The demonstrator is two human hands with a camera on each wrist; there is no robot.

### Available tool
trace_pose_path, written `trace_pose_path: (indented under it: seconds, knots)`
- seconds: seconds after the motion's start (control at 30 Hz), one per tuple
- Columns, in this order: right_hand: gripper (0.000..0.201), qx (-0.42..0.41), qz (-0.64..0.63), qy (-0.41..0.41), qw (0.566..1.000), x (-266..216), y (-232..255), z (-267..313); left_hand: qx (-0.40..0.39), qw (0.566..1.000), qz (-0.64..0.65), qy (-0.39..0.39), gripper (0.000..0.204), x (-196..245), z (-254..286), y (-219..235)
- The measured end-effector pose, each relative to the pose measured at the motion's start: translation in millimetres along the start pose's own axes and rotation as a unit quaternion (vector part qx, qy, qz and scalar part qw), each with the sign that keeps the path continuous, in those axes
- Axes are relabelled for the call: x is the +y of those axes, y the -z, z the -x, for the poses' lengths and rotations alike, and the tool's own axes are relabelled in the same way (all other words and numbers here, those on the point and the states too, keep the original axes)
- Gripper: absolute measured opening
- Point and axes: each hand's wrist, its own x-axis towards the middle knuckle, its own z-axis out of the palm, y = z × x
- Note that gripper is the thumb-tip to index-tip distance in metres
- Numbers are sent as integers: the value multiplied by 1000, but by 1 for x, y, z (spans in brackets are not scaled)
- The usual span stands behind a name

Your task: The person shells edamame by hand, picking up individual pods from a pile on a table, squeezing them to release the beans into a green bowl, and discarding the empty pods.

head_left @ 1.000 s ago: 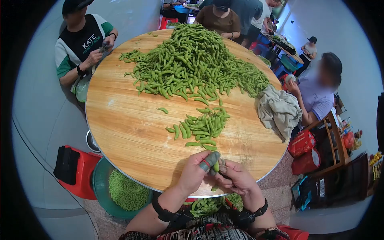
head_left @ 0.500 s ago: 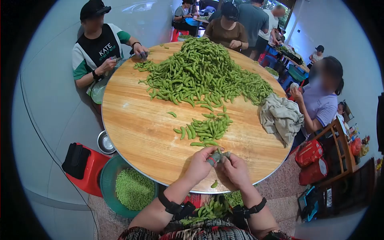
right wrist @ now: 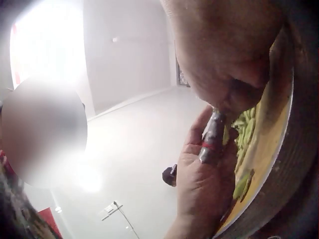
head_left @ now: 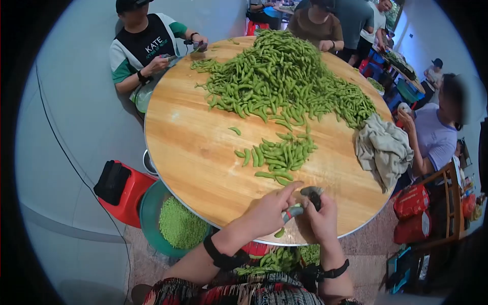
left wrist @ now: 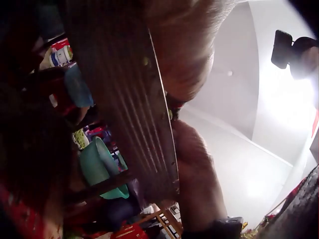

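Over the near edge of the round table, my left hand point(head_left: 272, 211) has its index finger stretched out, and a grey cover with a red band point(head_left: 293, 212) on its thumb points toward the other hand. Close beside it, my right hand point(head_left: 324, 216) has curled fingers with dark grey fingertip covers. I cannot tell whether a pod is between the fingers. One green soybean pod point(head_left: 279, 233) lies at the table edge below the hands. Just beyond them is a small group of pods point(head_left: 287, 152). In the right wrist view, the left thumb cover point(right wrist: 212, 142) reaches up against the right hand point(right wrist: 224, 55).
A large heap of pods point(head_left: 277, 71) covers the far side of the wooden table point(head_left: 203, 152). A crumpled cloth point(head_left: 384, 147) lies at right. Below left stands a green basin point(head_left: 150, 213) of shelled beans beside a red stool point(head_left: 129, 198). More pods point(head_left: 277, 259) are below the table edge. Other people sit around.
The pod seen between my hands a second ago no longer shows clearly. My hands have shifted slightly apart, and the left index finger has straightened. The head view has swung left.
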Motion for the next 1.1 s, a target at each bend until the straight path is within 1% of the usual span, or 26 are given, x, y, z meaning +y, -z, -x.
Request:
trace_pose_path:
  seconds: [0.03,0.07,0.1,0.13,0.17,0.2,0.27,0.33,0.37,0.4,0.43,0.47,0.5,0.53,0.57,0.6,0.67,0.7,0.77,0.8,0.87,0.9,0.97,1.0,1.07,1.1]
  knots:
    - [16,-7,-61,-14,998,4,-1,0,-5,1000,-2,-14,56,-3,1,-1]
    - [16,-10,-61,-24,998,4,-1,2,-12,1000,-1,-23,53,-5,5,-6]
    - [16,-15,-124,-68,990,-2,-3,3,43,995,-21,-83,40,0,5,-8]
    - [15,-20,-187,-112,976,-6,-5,6,41,997,-15,-68,40,0,6,-9]
    - [14,-23,-263,-146,953,-9,-8,10,29,990,-43,-130,36,-2,6,-7]
    - [14,-25,-264,-156,951,-9,-8,10,17,978,-71,-194,32,-4,5,-5]
    - [13,-34,-376,-190,906,-9,-8,13,30,980,-55,-190,30,-1,6,-5]
    - [14,-26,-390,-195,899,-8,-11,13,37,983,-56,-171,26,-1,5,-5]
    - [15,-22,-379,-172,909,-7,-12,13,88,972,-87,-202,24,-7,2,-8]
    - [17,-19,-367,-149,918,-7,-13,13,90,972,-87,-199,24,-10,1,-7]
    - [13,-30,-241,-124,962,-19,-10,15,162,982,31,-88,24,-13,1,-5]
    - [13,-33,-239,-127,962,-21,0,14,230,962,148,25,25,-17,1,-2]
    - [11,-229,-117,-33,966,-20,16,11,231,961,148,26,25,-20,-1,4]
    - [9,-411,14,63,909,-30,22,9,280,927,240,76,25,-24,-3,10]
    - [8,-330,140,-2,934,-44,22,6,323,878,331,124,26,-27,-5,14]
    - [13,-232,253,90,935,-31,19,-3,323,876,335,126,26,-30,-6,16]
    - [16,-93,318,152,931,-25,5,-25,334,901,229,158,26,-35,-8,18]
    - [16,-95,320,154,930,-24,-2,-33,337,899,231,157,26,-35,-8,19]
    - [18,-112,471,197,853,-23,-12,-43,316,900,225,197,25,-34,-9,21]
    - [18,-111,471,199,852,-22,-14,-43,317,900,225,195,25,-37,-8,19]
    - [20,-126,516,191,825,-20,-18,-43,269,948,64,155,23,-47,-7,16]
    - [20,-127,518,194,823,-19,-17,-42,271,948,66,153,23,-47,-7,15]
    - [19,-129,531,174,819,-17,-13,-37,168,971,89,147,22,-46,-7,13]
    - [19,-129,533,175,818,-17,-9,-33,169,971,90,146,22,-44,-5,12]
    - [17,-76,317,159,932,-20,2,-24,133,955,204,172,23,-37,-1,9]
    - [15,-71,281,115,950,-23,6,-21,135,954,208,171,23,-28,1,8]
